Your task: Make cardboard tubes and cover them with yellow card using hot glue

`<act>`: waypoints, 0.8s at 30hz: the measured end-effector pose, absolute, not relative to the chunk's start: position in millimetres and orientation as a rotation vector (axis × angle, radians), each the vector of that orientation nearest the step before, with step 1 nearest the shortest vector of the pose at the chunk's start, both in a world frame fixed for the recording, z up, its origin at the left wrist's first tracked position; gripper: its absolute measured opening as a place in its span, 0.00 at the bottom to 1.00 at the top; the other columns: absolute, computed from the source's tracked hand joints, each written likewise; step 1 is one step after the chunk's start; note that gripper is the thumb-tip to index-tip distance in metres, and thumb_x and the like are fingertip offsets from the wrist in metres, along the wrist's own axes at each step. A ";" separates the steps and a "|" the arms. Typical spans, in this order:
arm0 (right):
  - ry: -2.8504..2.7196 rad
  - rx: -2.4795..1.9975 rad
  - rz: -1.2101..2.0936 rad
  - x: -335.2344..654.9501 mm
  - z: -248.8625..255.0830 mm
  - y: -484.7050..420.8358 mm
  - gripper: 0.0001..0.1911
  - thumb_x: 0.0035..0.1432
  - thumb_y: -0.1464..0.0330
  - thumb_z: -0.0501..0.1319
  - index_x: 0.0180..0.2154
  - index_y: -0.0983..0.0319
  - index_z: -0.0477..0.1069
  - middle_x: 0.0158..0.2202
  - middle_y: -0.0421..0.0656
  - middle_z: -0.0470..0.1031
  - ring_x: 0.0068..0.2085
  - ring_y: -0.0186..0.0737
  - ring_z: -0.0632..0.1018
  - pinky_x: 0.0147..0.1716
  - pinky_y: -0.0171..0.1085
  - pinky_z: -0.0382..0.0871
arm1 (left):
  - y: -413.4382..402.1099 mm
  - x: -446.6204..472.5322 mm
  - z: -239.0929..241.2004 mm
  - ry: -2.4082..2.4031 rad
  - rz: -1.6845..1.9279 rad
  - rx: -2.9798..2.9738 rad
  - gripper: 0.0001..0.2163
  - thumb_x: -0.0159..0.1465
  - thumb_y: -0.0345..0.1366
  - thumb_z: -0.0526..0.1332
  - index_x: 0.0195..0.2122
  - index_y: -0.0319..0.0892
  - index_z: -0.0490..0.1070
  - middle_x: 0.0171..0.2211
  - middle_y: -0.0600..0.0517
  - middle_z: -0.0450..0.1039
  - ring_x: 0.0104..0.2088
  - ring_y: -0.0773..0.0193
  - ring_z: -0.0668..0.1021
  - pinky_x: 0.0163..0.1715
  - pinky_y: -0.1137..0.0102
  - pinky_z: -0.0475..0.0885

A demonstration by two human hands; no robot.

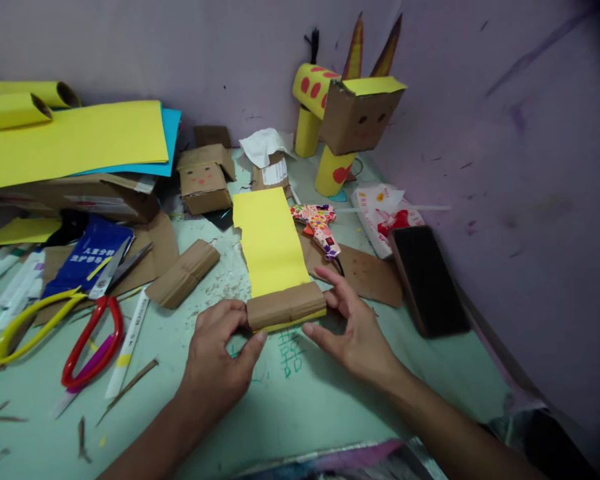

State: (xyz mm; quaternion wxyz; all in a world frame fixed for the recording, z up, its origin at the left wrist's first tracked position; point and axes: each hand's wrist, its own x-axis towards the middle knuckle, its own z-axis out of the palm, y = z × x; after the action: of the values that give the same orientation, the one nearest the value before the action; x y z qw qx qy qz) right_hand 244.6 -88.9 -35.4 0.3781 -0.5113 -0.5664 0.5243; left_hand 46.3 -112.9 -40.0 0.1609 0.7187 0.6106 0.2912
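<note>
A brown cardboard roll (286,304) lies across the near end of a yellow paper sheet (273,240), whose left edge is ragged. A strip of the yellow paper shows beneath the roll's front side. My left hand (225,350) is closed at the roll's left end, with curled fingers against it and the thumb by its front edge. At the right end, my right hand (353,327) has its fingers apart, with the thumb near the paper's front edge. Another flattened cardboard roll (183,273) rests to the left of the sheet.
Left are scissors (93,340) with red and yellow handles, a white marker (127,343) and a blue packet (87,257). Behind the sheet are a cardboard box with a drawn face (203,180), a flowered glue gun (320,227) and a yellow cardboard animal (363,117). A phone (427,280) lies right.
</note>
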 end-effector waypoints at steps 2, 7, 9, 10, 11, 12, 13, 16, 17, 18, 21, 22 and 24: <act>-1.437 -1.328 1.321 241.7 -37.0 -88.2 0.34 0.46 0.73 0.60 0.56 0.63 0.54 0.35 0.44 0.77 0.39 0.43 0.75 0.44 0.43 0.63 | -113.4 45.2 -40.3 1.736 0.826 2.039 0.05 0.57 0.36 0.58 0.27 0.41 0.69 0.37 0.45 0.73 0.40 0.55 0.74 0.41 0.60 0.66; -1.426 -1.358 1.311 239.4 -35.7 -85.9 0.32 0.45 0.73 0.60 0.54 0.64 0.56 0.33 0.44 0.77 0.36 0.43 0.75 0.41 0.43 0.65 | -114.3 45.5 -38.1 1.728 0.785 2.081 0.05 0.56 0.36 0.58 0.31 0.40 0.70 0.38 0.44 0.74 0.40 0.53 0.74 0.41 0.59 0.66; -1.417 -1.378 1.305 238.8 -34.5 -85.7 0.32 0.44 0.72 0.60 0.54 0.64 0.56 0.32 0.43 0.77 0.35 0.42 0.75 0.40 0.42 0.66 | -114.5 47.6 -38.0 1.746 0.773 2.125 0.07 0.55 0.36 0.59 0.32 0.40 0.70 0.38 0.43 0.74 0.40 0.52 0.74 0.41 0.58 0.66; -1.413 -1.384 1.307 238.4 -34.0 -85.7 0.32 0.44 0.72 0.60 0.54 0.64 0.57 0.31 0.43 0.76 0.35 0.42 0.75 0.39 0.42 0.66 | -114.5 49.0 -38.4 1.762 0.777 2.141 0.07 0.54 0.37 0.59 0.32 0.39 0.70 0.38 0.43 0.74 0.40 0.51 0.74 0.41 0.57 0.66; -1.411 -1.385 1.307 238.0 -33.7 -85.7 0.32 0.44 0.72 0.59 0.54 0.64 0.57 0.31 0.42 0.76 0.34 0.42 0.75 0.38 0.41 0.66 | -114.3 50.6 -39.1 1.782 0.788 2.151 0.07 0.54 0.37 0.59 0.31 0.39 0.70 0.37 0.43 0.74 0.39 0.51 0.74 0.40 0.57 0.66; -1.412 -1.381 1.306 237.6 -33.5 -85.8 0.32 0.44 0.73 0.59 0.53 0.64 0.57 0.31 0.42 0.76 0.34 0.41 0.75 0.38 0.41 0.66 | -114.0 52.3 -39.9 1.802 0.801 2.156 0.06 0.54 0.36 0.59 0.30 0.39 0.70 0.35 0.43 0.75 0.38 0.51 0.74 0.40 0.57 0.67; -1.416 -1.374 1.310 237.5 -33.5 -85.8 0.32 0.44 0.73 0.59 0.53 0.64 0.57 0.30 0.41 0.76 0.34 0.41 0.75 0.37 0.40 0.66 | -113.5 54.0 -40.7 1.817 0.812 2.154 0.06 0.55 0.36 0.59 0.30 0.39 0.69 0.34 0.44 0.75 0.37 0.52 0.74 0.39 0.57 0.67; -1.432 -1.363 1.299 238.2 -33.7 -85.9 0.31 0.44 0.73 0.58 0.53 0.64 0.58 0.29 0.40 0.74 0.32 0.39 0.74 0.35 0.38 0.65 | -112.3 56.9 -42.3 1.837 0.813 2.124 0.05 0.56 0.35 0.57 0.28 0.40 0.69 0.31 0.45 0.74 0.35 0.53 0.75 0.38 0.57 0.67; -1.433 -1.360 1.295 238.8 -33.8 -85.8 0.31 0.44 0.73 0.58 0.53 0.64 0.58 0.28 0.39 0.74 0.32 0.39 0.74 0.35 0.37 0.65 | -112.5 56.7 -42.3 1.834 0.801 2.114 0.05 0.56 0.35 0.57 0.28 0.41 0.68 0.31 0.45 0.74 0.35 0.53 0.75 0.38 0.56 0.67; -1.429 -1.358 1.294 239.4 -33.8 -85.8 0.31 0.44 0.72 0.57 0.53 0.65 0.58 0.27 0.38 0.73 0.31 0.38 0.73 0.34 0.37 0.65 | -113.2 55.9 -42.1 1.833 0.785 2.099 0.05 0.56 0.36 0.56 0.28 0.41 0.68 0.32 0.46 0.74 0.35 0.52 0.74 0.39 0.55 0.67; -1.396 -1.355 1.316 240.7 -33.1 -85.4 0.30 0.44 0.72 0.56 0.53 0.66 0.58 0.25 0.36 0.69 0.29 0.37 0.72 0.32 0.36 0.64 | -118.2 51.8 -39.7 1.845 0.797 1.982 0.10 0.55 0.35 0.56 0.38 0.40 0.67 0.36 0.45 0.72 0.37 0.52 0.74 0.38 0.55 0.69; -1.386 -1.357 1.324 240.9 -32.8 -85.3 0.30 0.44 0.72 0.56 0.53 0.66 0.58 0.24 0.35 0.68 0.29 0.37 0.72 0.32 0.35 0.64 | -120.2 50.8 -38.6 1.858 0.852 1.948 0.14 0.55 0.35 0.55 0.43 0.39 0.65 0.40 0.44 0.71 0.39 0.52 0.73 0.38 0.55 0.69; -1.383 -1.359 1.321 241.1 -32.3 -85.5 0.30 0.44 0.72 0.56 0.52 0.67 0.58 0.23 0.35 0.66 0.28 0.37 0.71 0.31 0.35 0.63 | -123.4 50.7 -36.7 1.857 0.987 1.980 0.20 0.55 0.34 0.56 0.50 0.38 0.60 0.46 0.41 0.66 0.45 0.50 0.71 0.42 0.55 0.69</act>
State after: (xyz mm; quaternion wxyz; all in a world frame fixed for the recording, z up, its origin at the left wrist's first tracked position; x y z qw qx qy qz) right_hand 241.1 -85.5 -32.3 0.3874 -0.5341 -0.5435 0.5189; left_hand 50.7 -123.4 -36.7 0.1261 0.6801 0.6377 0.3390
